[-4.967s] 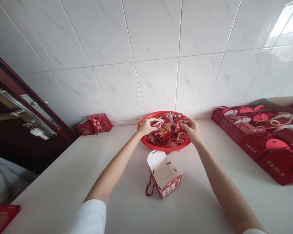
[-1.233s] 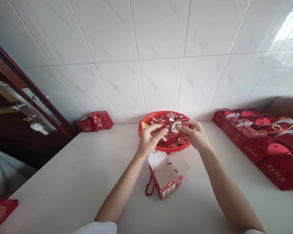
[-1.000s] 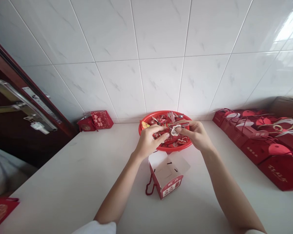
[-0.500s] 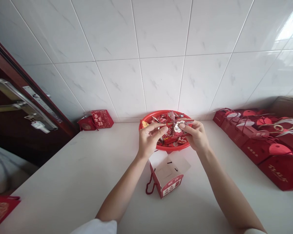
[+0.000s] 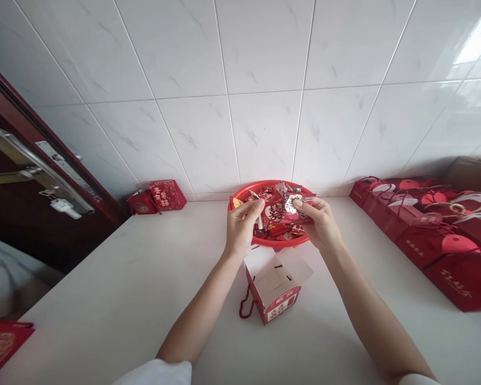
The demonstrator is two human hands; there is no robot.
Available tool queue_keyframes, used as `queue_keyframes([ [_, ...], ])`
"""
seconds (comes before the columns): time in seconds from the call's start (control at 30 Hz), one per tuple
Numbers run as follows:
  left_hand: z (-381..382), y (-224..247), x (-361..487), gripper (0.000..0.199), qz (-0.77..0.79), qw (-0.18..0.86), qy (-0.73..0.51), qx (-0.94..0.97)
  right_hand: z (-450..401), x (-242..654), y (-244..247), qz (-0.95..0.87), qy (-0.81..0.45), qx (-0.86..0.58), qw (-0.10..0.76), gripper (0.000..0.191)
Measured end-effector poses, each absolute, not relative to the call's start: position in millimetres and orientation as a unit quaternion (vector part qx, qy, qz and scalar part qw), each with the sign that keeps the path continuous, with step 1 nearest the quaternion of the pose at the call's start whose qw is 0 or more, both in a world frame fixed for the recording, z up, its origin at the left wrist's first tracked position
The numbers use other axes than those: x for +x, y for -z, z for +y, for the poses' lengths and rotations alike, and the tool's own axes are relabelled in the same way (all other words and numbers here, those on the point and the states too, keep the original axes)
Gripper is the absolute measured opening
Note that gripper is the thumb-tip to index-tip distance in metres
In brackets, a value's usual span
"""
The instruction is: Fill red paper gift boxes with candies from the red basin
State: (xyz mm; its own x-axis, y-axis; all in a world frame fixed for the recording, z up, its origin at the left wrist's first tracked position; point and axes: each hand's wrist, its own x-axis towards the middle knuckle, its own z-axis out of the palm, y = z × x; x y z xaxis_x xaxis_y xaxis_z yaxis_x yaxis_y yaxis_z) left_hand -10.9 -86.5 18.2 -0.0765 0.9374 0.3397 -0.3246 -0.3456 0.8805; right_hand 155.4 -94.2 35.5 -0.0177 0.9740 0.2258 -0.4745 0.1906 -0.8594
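My left hand (image 5: 240, 227) pinches the edge of a red candy packet (image 5: 272, 213) with white characters on it. A thin white stick (image 5: 260, 221) shows just under those fingertips; whether it is held I cannot tell. Closed on a pinkish-red candy packet (image 5: 292, 205) with a white label is my right hand (image 5: 324, 222), thumb on its front. Both packets are side by side over the red plastic basket (image 5: 250, 187), which is full of wrapped sweets. Nearer to me, between my forearms, stands a red-and-white carton (image 5: 274, 286) with its flaps up and a dark red cord at its left.
Rows of red gift boxes (image 5: 433, 240) with cords fill the right side of the white table (image 5: 136, 289). Two small red boxes (image 5: 166, 195) stand against the tiled wall at back left. A red bag (image 5: 2, 345) is at lower left, below a door handle (image 5: 32, 171).
My hands have shifted slightly left and down. The packets have turned, so the red packet's white characters now show between my hands. The carton stays put.
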Motion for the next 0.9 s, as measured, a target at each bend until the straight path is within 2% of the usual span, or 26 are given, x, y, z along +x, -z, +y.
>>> queue_keyframes([
  [0.3,-87,-27,-13,0.037,0.349,0.525,-0.574,0.523,-89,157,-31,-0.382,-0.582,-0.318,0.644,0.030],
  [0.73,-86,-25,-20,0.037,0.341,0.472,-0.562,0.588,-86,162,-32,-0.357,-0.618,-0.336,0.614,0.028],
  [0.9,-84,-22,-21,0.057,0.354,0.418,-0.618,0.564,-93,167,-39,-0.409,-0.628,-0.334,0.572,0.028],
])
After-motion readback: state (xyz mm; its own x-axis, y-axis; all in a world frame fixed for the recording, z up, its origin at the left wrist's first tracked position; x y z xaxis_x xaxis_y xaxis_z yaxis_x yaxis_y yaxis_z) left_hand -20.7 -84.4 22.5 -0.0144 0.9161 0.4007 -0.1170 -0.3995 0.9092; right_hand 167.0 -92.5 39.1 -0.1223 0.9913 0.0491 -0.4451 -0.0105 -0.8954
